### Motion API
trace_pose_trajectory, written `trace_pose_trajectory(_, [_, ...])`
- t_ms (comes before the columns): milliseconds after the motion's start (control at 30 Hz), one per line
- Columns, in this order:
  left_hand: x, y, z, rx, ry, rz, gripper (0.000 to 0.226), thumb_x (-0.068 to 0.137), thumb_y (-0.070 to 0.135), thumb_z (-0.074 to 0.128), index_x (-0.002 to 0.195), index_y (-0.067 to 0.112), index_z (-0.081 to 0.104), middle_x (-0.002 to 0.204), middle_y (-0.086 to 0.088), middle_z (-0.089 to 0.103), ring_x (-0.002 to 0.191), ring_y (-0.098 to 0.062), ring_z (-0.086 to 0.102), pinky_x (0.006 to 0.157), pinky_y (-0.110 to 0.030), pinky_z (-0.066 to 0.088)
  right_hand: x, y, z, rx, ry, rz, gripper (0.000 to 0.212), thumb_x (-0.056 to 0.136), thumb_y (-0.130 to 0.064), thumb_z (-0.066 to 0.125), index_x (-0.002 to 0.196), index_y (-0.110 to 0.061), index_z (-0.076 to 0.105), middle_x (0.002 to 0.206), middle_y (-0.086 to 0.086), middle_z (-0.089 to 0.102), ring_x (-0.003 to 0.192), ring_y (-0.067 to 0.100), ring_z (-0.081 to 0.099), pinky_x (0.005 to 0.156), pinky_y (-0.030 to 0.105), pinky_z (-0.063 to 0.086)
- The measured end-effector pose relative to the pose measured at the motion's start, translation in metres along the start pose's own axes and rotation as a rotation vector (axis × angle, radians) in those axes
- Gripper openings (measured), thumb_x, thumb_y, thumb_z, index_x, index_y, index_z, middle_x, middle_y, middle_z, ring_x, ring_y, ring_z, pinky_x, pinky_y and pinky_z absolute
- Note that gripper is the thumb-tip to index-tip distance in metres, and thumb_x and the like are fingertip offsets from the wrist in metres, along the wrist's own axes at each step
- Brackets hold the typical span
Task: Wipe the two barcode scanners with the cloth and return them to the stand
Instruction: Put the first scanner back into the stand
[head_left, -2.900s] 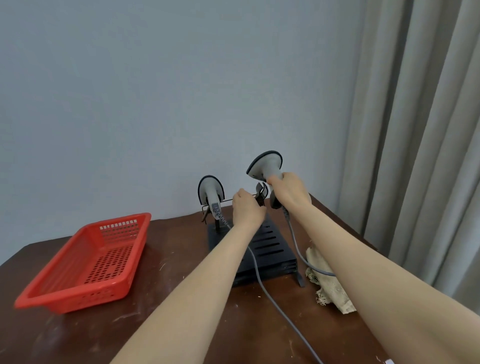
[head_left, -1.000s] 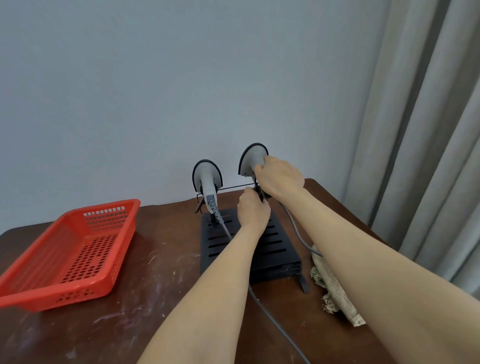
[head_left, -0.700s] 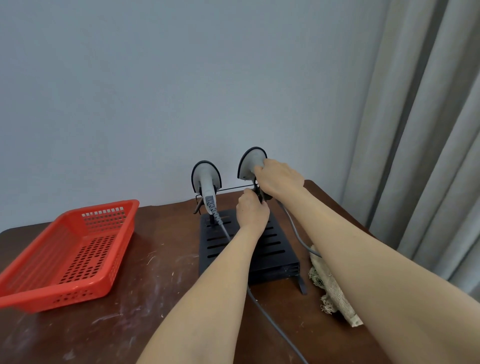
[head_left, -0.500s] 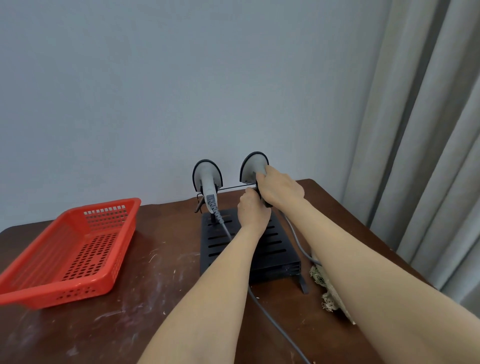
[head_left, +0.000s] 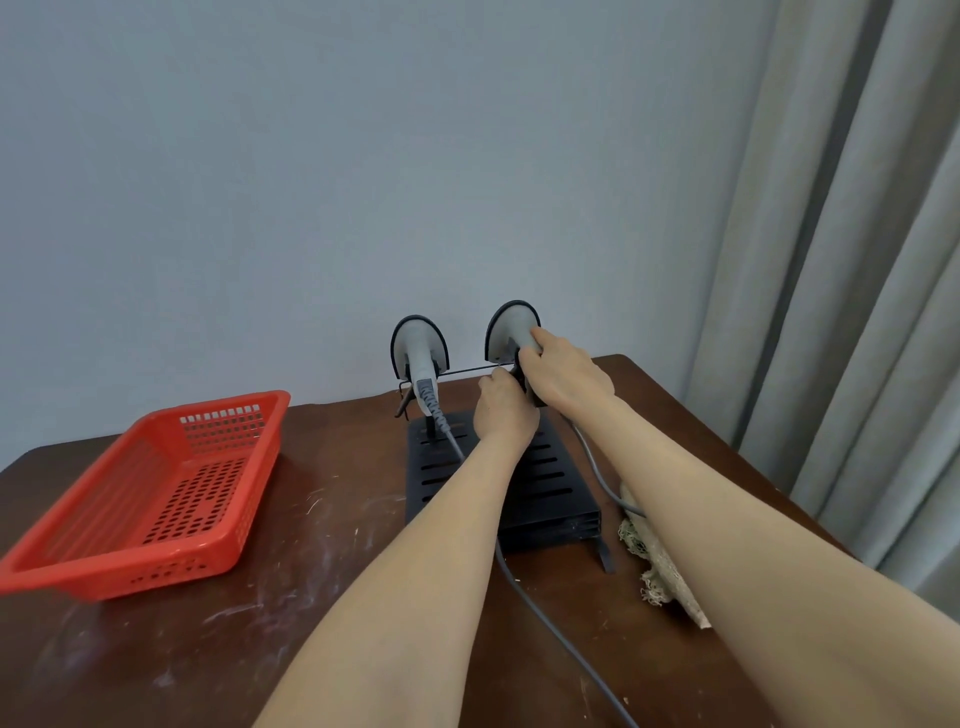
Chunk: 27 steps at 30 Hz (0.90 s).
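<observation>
Two grey barcode scanners stand head-up at the far end of a black slotted stand (head_left: 550, 483). The left scanner (head_left: 420, 353) hangs on the stand's wire rail, its coiled cable running down. My right hand (head_left: 563, 371) grips the handle of the right scanner (head_left: 511, 330) at the rail. My left hand (head_left: 504, 410) is curled at the stand's right holder just below that scanner; what its fingers hold is hidden. A beige cloth (head_left: 660, 566) lies on the table right of the stand, partly under my right forearm.
A red perforated plastic basket (head_left: 150, 499) sits on the left of the dark wooden table (head_left: 311, 597). Grey cables (head_left: 550, 623) trail from the scanners toward me. A wall stands close behind and grey curtains (head_left: 857, 260) hang to the right.
My right hand has lowered the right scanner from above the stand down to the wire rail. My left hand stayed at the holder. The left scanner has not moved.
</observation>
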<state>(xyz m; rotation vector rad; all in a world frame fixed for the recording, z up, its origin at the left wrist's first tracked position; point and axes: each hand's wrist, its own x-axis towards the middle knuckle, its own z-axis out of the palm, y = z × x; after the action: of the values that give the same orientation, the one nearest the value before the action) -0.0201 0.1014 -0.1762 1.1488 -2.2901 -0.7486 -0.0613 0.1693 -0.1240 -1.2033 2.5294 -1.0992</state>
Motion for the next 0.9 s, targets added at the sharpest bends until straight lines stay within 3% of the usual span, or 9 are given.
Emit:
trace_pose_trajectory(100, [-0.002, 0.001, -0.008, 0.025, -0.049, -0.04, 0.044, 0.091, 0.016, 0.056, 0.129, 0.001, 0.039, 0.13, -0.02, 0.044, 0.113, -0.035, 0.052, 0.085, -0.042, 0.049, -0.001, 0.0, 0.0, -0.001, -0.016, 0.0, 0.015, 0.091, -0.028, 0.027, 0.087, -0.02, 0.04, 0.096, 0.007, 0.057, 0.087, 0.03, 0.052, 0.065, 0.036, 0.036])
trace_pose_trajectory(200, [-0.004, 0.004, -0.017, 0.022, -0.071, -0.06, 0.046, 0.091, 0.01, 0.054, 0.132, 0.0, 0.036, 0.134, -0.021, 0.041, 0.12, -0.036, 0.046, 0.091, -0.044, 0.046, -0.001, -0.001, 0.001, 0.028, -0.042, 0.017, 0.027, 0.092, -0.033, 0.03, 0.111, -0.021, 0.045, 0.105, 0.006, 0.055, 0.099, 0.031, 0.052, 0.073, 0.038, 0.038])
trace_pose_trajectory(333, [-0.01, 0.011, -0.03, 0.0, -0.048, -0.061, 0.041, 0.092, 0.006, 0.049, 0.13, -0.004, 0.037, 0.135, -0.022, 0.041, 0.119, -0.036, 0.047, 0.083, -0.037, 0.042, -0.004, 0.0, 0.002, 0.092, -0.045, 0.038, 0.026, 0.087, -0.037, 0.039, 0.103, -0.018, 0.045, 0.105, 0.01, 0.06, 0.091, 0.028, 0.056, 0.067, 0.035, 0.039])
trace_pose_trajectory(500, [-0.019, 0.018, -0.051, 0.04, -0.044, -0.052, 0.038, 0.093, 0.004, 0.049, 0.128, -0.004, 0.038, 0.131, -0.022, 0.046, 0.116, -0.033, 0.051, 0.074, -0.03, 0.037, -0.008, 0.001, -0.001, 0.068, -0.034, 0.066, 0.039, 0.086, -0.042, 0.044, 0.114, -0.014, 0.044, 0.107, 0.01, 0.059, 0.092, 0.028, 0.056, 0.068, 0.035, 0.039])
trace_pose_trajectory(600, [-0.026, 0.024, -0.069, 0.07, -0.019, -0.033, 0.036, 0.093, -0.001, 0.046, 0.128, -0.004, 0.039, 0.13, -0.022, 0.049, 0.115, -0.032, 0.052, 0.073, -0.029, 0.037, -0.011, -0.001, -0.007, 0.029, -0.015, 0.065, 0.051, 0.087, -0.046, 0.043, 0.127, -0.014, 0.04, 0.122, 0.014, 0.051, 0.105, 0.032, 0.052, 0.077, 0.039, 0.041])
trace_pose_trajectory(700, [-0.032, 0.029, -0.093, -0.026, 0.036, 0.015, 0.046, 0.092, -0.006, 0.042, 0.137, 0.0, 0.036, 0.136, -0.016, 0.047, 0.118, -0.029, 0.051, 0.079, -0.028, 0.042, -0.02, -0.013, -0.016, -0.069, 0.156, 0.033, 0.054, 0.091, -0.043, 0.043, 0.137, -0.015, 0.036, 0.134, 0.015, 0.04, 0.121, 0.034, 0.04, 0.087, 0.041, 0.038])
trace_pose_trajectory(800, [-0.032, 0.026, -0.122, -0.139, 0.183, 0.076, 0.049, 0.09, -0.007, 0.038, 0.136, 0.008, 0.041, 0.138, -0.01, 0.046, 0.119, -0.025, 0.05, 0.087, -0.028, 0.044, -0.027, -0.033, -0.018, 0.035, 0.333, -0.107, 0.041, 0.093, -0.032, 0.045, 0.13, -0.017, 0.046, 0.129, 0.01, 0.045, 0.115, 0.028, 0.047, 0.083, 0.036, 0.039])
trace_pose_trajectory(900, [-0.027, 0.006, -0.142, -0.173, 0.299, 0.061, 0.045, 0.089, -0.007, 0.039, 0.131, 0.008, 0.046, 0.135, -0.01, 0.047, 0.119, -0.022, 0.05, 0.088, -0.023, 0.038, -0.028, -0.053, -0.01, 0.14, 0.27, -0.217, 0.034, 0.092, -0.028, 0.047, 0.124, -0.016, 0.053, 0.114, 0.005, 0.058, 0.098, 0.021, 0.058, 0.077, 0.032, 0.047])
